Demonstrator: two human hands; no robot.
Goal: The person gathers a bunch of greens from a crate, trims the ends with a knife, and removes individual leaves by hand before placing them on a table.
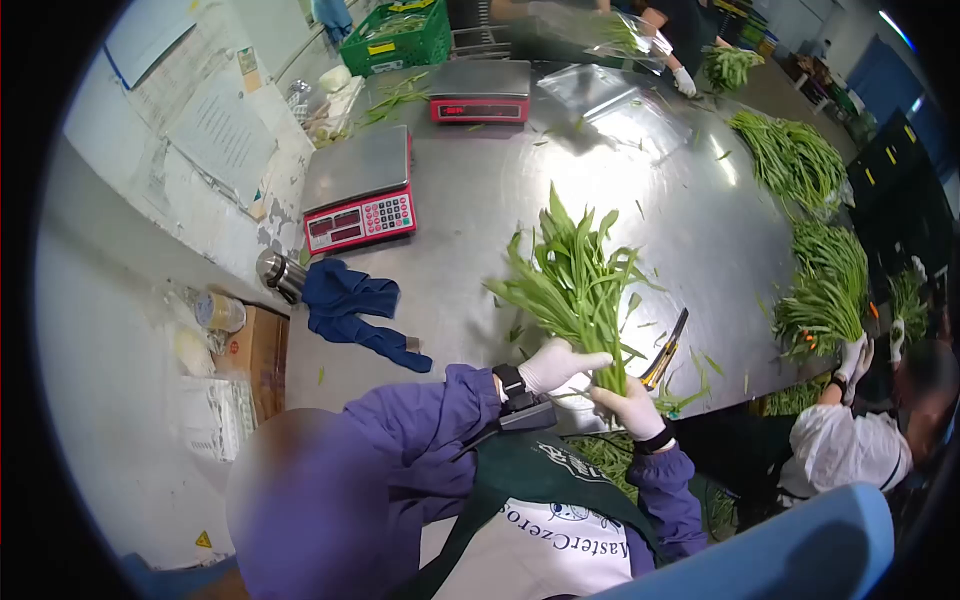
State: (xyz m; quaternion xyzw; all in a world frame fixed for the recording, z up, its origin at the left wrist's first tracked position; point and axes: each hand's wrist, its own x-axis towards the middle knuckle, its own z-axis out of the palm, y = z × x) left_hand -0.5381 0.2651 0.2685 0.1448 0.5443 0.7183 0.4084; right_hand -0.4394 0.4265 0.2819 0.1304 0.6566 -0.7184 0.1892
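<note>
A bunch of long-leaved greens (pixel 580 280) is held upright over the metal table, its leaves fanning away from me. My left hand (pixel 550 367), in a white glove, closes on the stems from the left with the thumb across them. Lower down, my gloved right hand (pixel 632 412) wraps round the stem ends. Just right of the bunch lies a slim black and yellow tool (pixel 664 352), whose kind I cannot make out. Loose leaves (pixel 700 375) are scattered around it.
Two red scales (pixel 360 195) (pixel 480 92) stand on the steel table (pixel 470 270). A blue cloth (pixel 350 305) and steel flask (pixel 280 272) lie at left. Piles of greens (pixel 790 160) line the right side, where co-workers' gloved hands (pixel 852 362) handle some. A green crate (pixel 395 38) stands behind.
</note>
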